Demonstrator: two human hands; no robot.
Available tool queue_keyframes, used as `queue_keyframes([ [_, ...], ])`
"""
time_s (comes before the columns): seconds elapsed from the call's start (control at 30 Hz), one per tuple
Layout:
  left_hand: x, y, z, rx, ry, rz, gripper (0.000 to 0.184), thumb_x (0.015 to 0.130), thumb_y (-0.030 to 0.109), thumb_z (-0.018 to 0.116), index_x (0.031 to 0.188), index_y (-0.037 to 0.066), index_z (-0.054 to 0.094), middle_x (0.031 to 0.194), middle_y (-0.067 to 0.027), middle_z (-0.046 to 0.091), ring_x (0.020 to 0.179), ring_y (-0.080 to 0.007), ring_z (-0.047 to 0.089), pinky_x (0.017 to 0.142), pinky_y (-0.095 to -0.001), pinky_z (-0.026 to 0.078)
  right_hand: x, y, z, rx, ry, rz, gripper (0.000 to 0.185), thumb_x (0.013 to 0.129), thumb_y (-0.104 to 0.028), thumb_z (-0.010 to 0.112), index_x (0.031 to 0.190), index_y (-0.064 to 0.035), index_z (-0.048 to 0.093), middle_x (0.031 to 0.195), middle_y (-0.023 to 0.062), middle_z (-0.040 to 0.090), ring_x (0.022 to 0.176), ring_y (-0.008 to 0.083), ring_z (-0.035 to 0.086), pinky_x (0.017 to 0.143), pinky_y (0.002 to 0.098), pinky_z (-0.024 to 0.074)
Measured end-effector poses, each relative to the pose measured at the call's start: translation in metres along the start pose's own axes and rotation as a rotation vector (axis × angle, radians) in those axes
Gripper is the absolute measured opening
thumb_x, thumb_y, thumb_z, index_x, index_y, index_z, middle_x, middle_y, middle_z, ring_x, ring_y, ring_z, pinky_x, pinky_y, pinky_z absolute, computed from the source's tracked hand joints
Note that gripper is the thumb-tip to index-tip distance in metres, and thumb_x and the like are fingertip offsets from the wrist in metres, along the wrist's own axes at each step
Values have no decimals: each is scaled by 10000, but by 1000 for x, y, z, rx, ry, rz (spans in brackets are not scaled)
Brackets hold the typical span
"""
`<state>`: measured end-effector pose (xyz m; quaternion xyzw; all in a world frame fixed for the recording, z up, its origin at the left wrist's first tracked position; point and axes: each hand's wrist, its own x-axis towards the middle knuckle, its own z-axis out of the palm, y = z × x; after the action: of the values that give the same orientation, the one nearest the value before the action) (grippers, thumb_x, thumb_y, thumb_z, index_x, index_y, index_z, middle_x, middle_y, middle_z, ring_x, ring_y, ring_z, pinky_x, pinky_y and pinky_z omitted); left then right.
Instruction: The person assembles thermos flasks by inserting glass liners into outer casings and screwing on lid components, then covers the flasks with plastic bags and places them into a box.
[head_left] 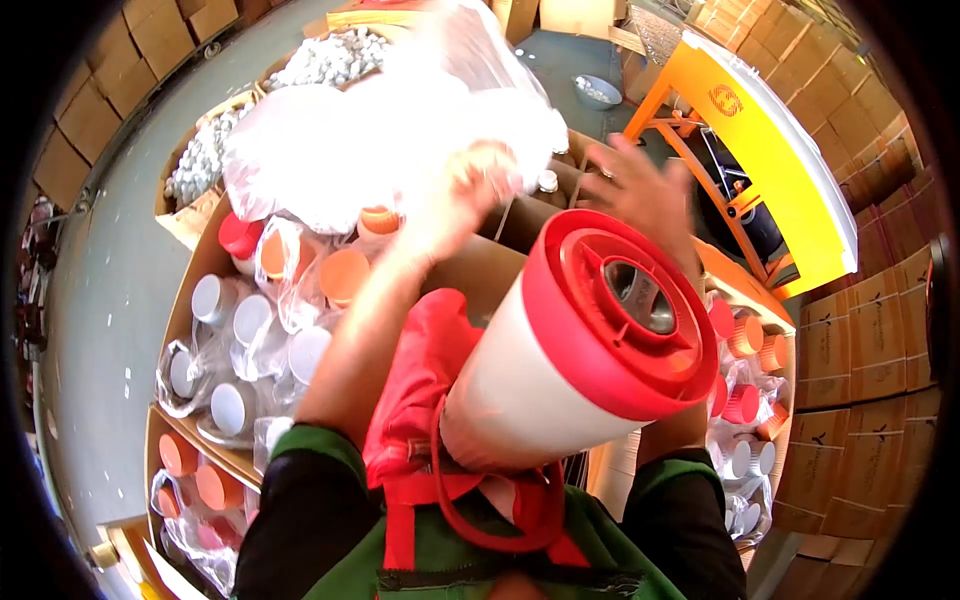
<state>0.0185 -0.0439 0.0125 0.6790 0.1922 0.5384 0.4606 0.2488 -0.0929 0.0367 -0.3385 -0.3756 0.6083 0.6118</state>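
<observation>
My left hand (478, 185) is blurred and washed out by glare, at the near edge of a large, bright clear plastic bag (300, 140). Whether its fingers grip the plastic cannot be made out. My right hand (640, 190) is raised with spread fingers, holding nothing. Below the hands is a divided cardboard carton (470, 275), where a white-capped bottle (548, 181) shows. A white cylindrical container (520, 375) with a red lid (620, 320) stands tilted before my chest beside red fabric (425, 355), hiding part of the carton and my right forearm.
Plastic-wrapped containers with orange, red and grey lids (253, 320) fill a carton on the left; similar ones (742, 405) are at right. Behind are boxes of small silvery pieces (330, 58), a bowl (597, 92) on the floor, a yellow-orange frame (770, 160) and stacked cartons (850, 430).
</observation>
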Motion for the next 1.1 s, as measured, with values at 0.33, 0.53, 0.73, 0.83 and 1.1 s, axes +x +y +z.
queue_keyframes([
  [0.33, -36, -9, -18, -1024, 389, -353, 320, 800, 216, 648, 1060, 79, 521, 967, -49, 589, 860, -171, 604, 809, -303, 503, 80, 119, -77, -151, 441, 112, 161, 885, -150, 529, 977, -33, 591, 894, 82, 663, 753, 221, 652, 677, 286, 542],
  [0.53, -35, -60, -34, 852, -202, -232, 385, 739, 269, 742, 976, 18, 573, 830, -90, 589, 837, -146, 603, 686, -289, 475, 80, 86, -158, 325, 114, -99, 134, 883, -129, 526, 953, -32, 585, 859, 112, 650, 781, 211, 645, 726, 363, 554],
  [0.73, -7, 82, -41, -404, -953, 396, 112, 882, 86, 532, 896, 25, 624, 678, -67, 504, 639, -249, 541, 575, -302, 440, -18, 68, -137, 376, 373, -283, 248, 891, -203, 530, 1074, -42, 582, 1023, 138, 621, 924, 215, 617, 810, 391, 521],
  [0.83, -53, 106, -24, 39, -1077, 265, 356, 791, 172, 543, 1134, 79, 568, 812, -40, 487, 788, -217, 539, 619, -323, 447, -67, 80, -110, 232, 441, -251, 274, 897, -226, 518, 1093, -44, 573, 1048, 137, 610, 943, 218, 608, 824, 391, 514],
  [1.1, -142, 109, 17, 815, -471, 582, 428, 679, 151, 620, 1104, 178, 663, 694, 17, 409, 675, -130, 493, 556, -261, 402, -123, 101, -46, 31, 338, -133, 342, 911, -288, 484, 1145, -47, 547, 1116, 135, 579, 995, 225, 585, 859, 392, 495],
])
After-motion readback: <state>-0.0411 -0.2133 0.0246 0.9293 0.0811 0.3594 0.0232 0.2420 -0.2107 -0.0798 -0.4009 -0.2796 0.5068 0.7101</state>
